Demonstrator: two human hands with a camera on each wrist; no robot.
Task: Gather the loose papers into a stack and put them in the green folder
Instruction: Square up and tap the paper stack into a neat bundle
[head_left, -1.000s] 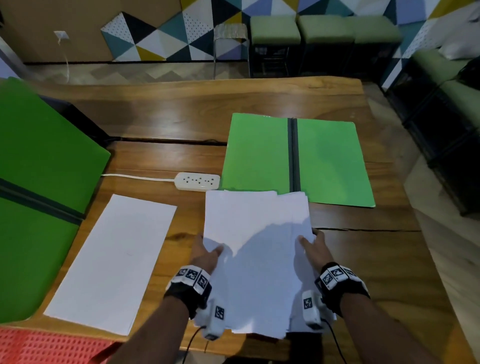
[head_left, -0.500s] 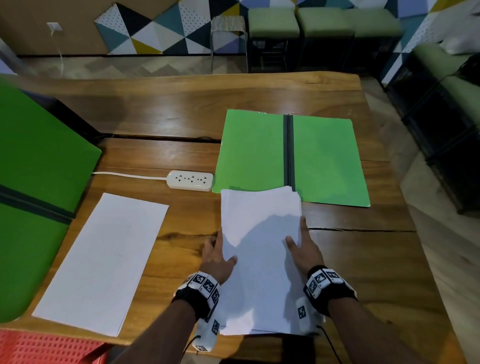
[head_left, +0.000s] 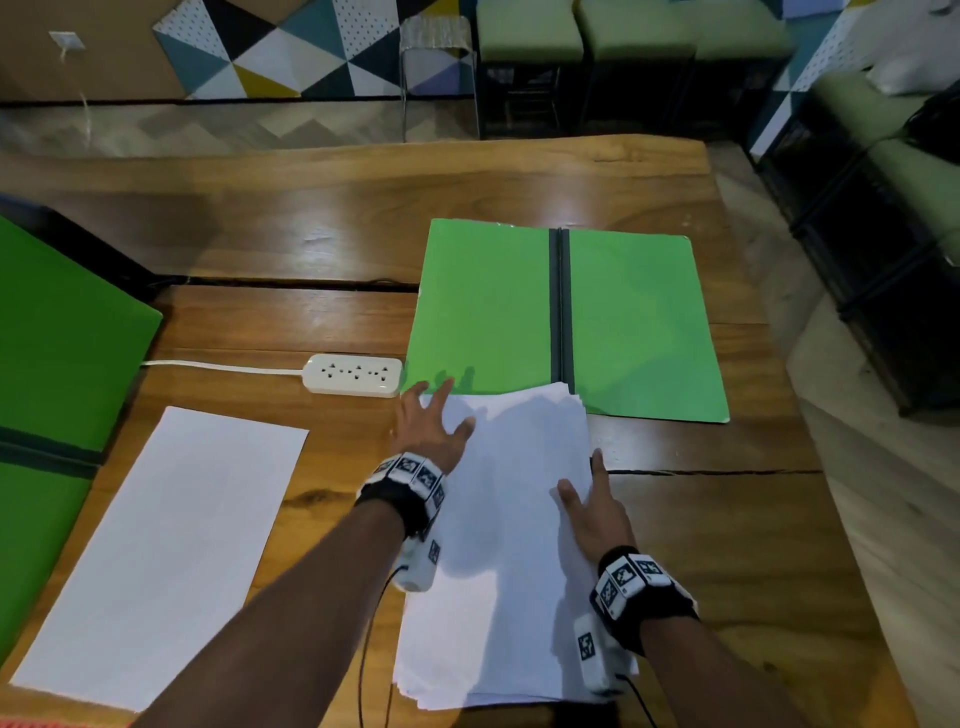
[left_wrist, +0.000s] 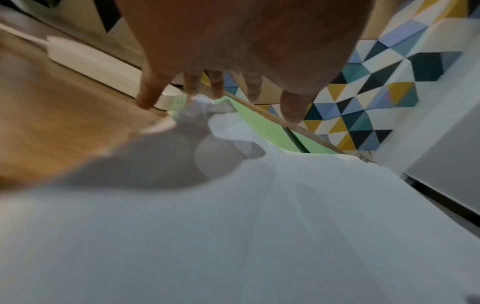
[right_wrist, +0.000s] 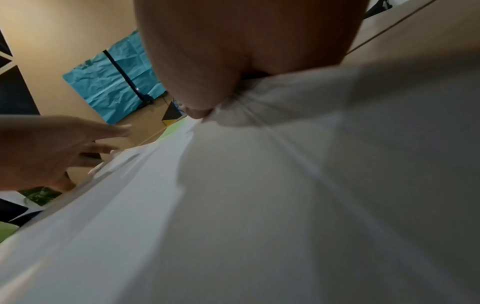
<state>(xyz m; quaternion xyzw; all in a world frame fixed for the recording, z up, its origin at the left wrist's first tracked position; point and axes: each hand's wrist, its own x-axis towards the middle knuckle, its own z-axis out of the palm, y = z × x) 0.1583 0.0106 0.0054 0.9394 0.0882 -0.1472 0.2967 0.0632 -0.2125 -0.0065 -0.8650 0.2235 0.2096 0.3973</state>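
An open green folder (head_left: 639, 322) with a dark spine lies flat on the wooden table. A stack of white papers (head_left: 509, 561) sits in front of it, its far edge overlapping the folder's near edge. My left hand (head_left: 441, 410) is at the stack's far left corner, fingers spread and straight, fingertips (left_wrist: 191, 90) down at the paper's edge. My right hand (head_left: 582, 478) holds the stack's right edge. Its thumb (right_wrist: 197, 109) pinches down on bunched paper, and its index finger lies straight along the edge. Its other fingers are hidden.
A white power strip (head_left: 353, 375) with its cord lies left of the folder. Another white sheet pile (head_left: 166, 545) lies at the near left, beside a second green folder (head_left: 47, 364) at the left edge. A crack (head_left: 717, 472) runs through the table at the right.
My left hand has moved forward from the stack's left side to its far left corner. The sheets have been drawn into a narrower, squarer stack. My right hand stays on the right edge.
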